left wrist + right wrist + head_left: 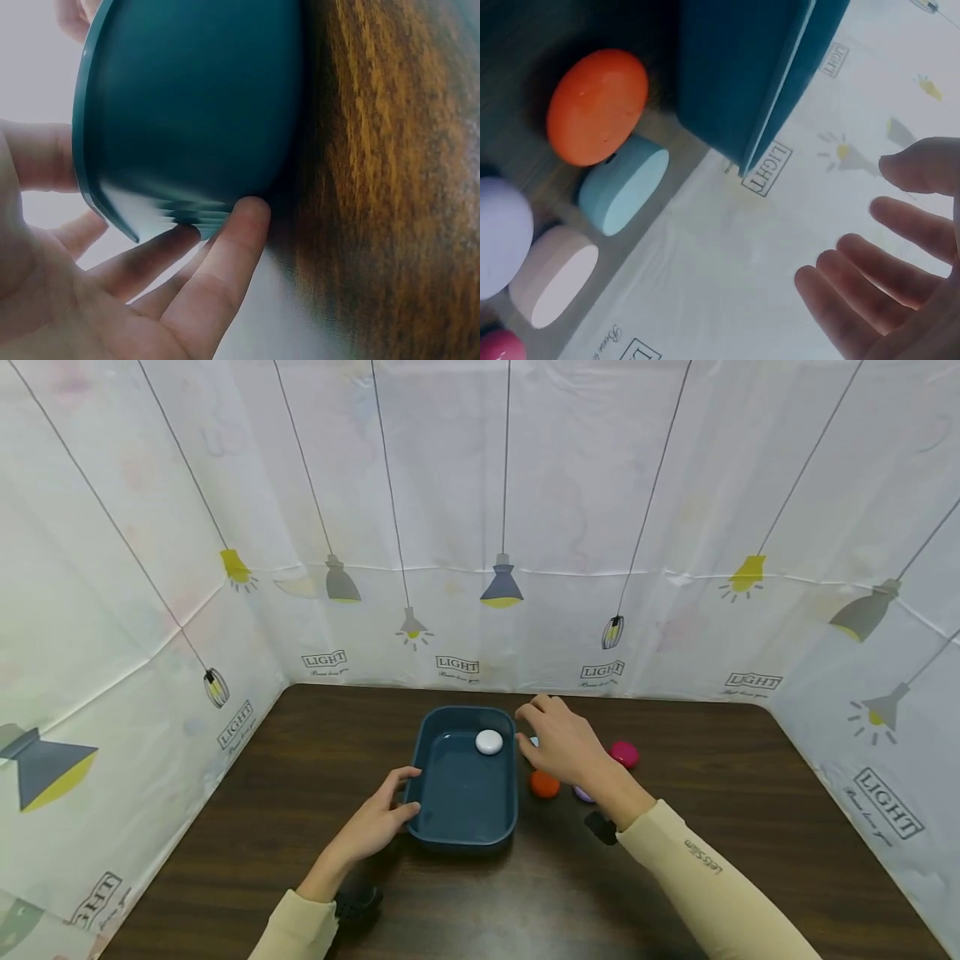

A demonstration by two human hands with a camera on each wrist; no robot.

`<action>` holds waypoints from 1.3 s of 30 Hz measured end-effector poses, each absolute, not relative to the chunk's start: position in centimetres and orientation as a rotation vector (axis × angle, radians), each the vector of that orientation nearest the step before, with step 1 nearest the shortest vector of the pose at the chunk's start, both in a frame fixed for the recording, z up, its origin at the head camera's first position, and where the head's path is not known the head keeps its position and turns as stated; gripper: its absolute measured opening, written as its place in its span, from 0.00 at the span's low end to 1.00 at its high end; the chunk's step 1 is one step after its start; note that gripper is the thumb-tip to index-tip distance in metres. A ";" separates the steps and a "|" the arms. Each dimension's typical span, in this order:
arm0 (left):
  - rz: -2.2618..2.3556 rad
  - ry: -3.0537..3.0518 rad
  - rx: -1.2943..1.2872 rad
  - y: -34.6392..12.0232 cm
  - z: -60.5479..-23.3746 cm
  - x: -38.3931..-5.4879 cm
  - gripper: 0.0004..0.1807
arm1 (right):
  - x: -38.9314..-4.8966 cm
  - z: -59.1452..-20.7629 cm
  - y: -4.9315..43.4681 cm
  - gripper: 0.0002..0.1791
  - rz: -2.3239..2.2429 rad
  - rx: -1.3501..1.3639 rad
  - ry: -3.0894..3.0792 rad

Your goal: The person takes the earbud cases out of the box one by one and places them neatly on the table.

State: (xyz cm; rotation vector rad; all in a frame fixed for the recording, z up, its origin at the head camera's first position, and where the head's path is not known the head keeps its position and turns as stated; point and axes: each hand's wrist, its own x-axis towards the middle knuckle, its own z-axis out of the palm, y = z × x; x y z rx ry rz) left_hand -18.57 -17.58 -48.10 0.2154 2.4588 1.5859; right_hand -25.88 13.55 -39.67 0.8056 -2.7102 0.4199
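A dark blue-green plastic bin (459, 839) sits on the table with a white rounded piece (489, 742) inside, toward its far right corner. My left hand (378, 817) grips the bin's left side, its fingertips against the outer wall in the left wrist view. Beside the bin's far right edge, my right hand (558, 739) hovers with fingers spread and nothing held. Below it lie an orange rounded piece (598, 107), a light blue flat-faced one (624, 185), a lavender one (502, 236), a pale pink one (553, 276) and a magenta one (624, 754).
The dark wooden table (255, 793) ends at the back against a white sheet (555, 485) printed with lamps, which also rises on both sides. The loose pieces lie close together to the right of the bin, partly under the right forearm in the head view.
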 end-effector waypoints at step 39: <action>1.622 2.446 0.229 -17.6 -48.3 -18.6 0.27 | -30.6 -42.5 6.9 0.24 0.246 0.915 -3.012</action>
